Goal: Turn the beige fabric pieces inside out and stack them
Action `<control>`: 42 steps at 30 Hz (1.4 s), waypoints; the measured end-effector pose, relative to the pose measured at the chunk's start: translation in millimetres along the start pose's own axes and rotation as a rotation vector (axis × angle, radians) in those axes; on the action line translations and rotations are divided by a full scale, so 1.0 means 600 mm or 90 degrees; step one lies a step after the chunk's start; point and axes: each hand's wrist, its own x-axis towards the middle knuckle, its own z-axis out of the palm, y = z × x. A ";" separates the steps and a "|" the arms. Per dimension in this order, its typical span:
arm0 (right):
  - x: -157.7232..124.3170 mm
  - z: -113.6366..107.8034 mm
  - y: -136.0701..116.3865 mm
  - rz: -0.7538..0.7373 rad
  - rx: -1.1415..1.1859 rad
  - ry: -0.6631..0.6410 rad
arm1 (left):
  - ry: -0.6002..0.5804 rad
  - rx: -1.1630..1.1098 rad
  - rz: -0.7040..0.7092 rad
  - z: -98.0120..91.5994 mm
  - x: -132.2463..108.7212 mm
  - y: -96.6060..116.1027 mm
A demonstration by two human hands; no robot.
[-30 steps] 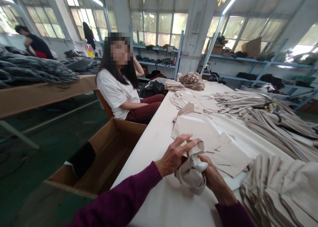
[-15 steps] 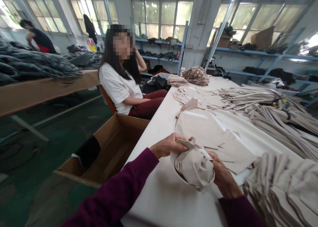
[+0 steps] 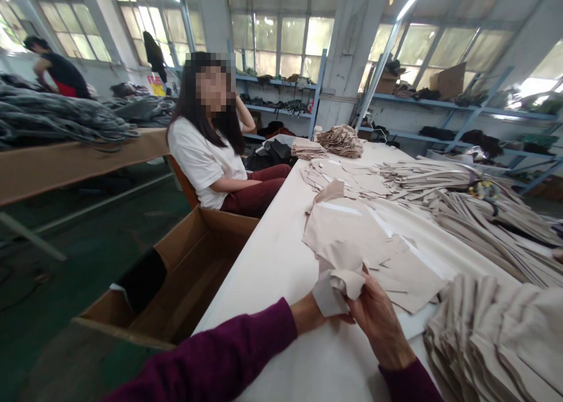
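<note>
Over the near part of the white table (image 3: 281, 237), a crumpled beige cloth piece (image 3: 336, 281) is held between both hands. My left hand (image 3: 314, 314) is beneath it, its fingers mostly hidden under the fabric. My right hand (image 3: 373, 305) pinches the cloth's right edge, fingers closed. Just beyond lie flat beige cut pieces (image 3: 352, 226) with white strips on them. To the right of my right hand stands a folded pile of beige fabric (image 3: 497, 337).
Left of the table is an open cardboard box (image 3: 185, 273) with a black item inside. A seated person (image 3: 206, 155) is beside the table's left edge. Long beige strips (image 3: 479, 214) and a beige bundle (image 3: 341, 141) lie farther back.
My hands have come closer together and the cloth between them is turned and gathered smaller. My left hand has moved down under the fabric. The view has shifted slightly.
</note>
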 end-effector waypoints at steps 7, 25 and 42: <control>0.050 -0.038 0.003 -0.087 0.101 0.122 | 0.113 0.239 0.204 -0.027 0.018 0.024; 0.035 -0.021 0.034 0.008 -0.024 -0.072 | 0.013 0.333 0.045 -0.075 0.045 0.069; 0.107 -0.030 0.072 -0.506 -1.021 -0.215 | 0.213 0.685 0.444 -0.051 0.021 0.044</control>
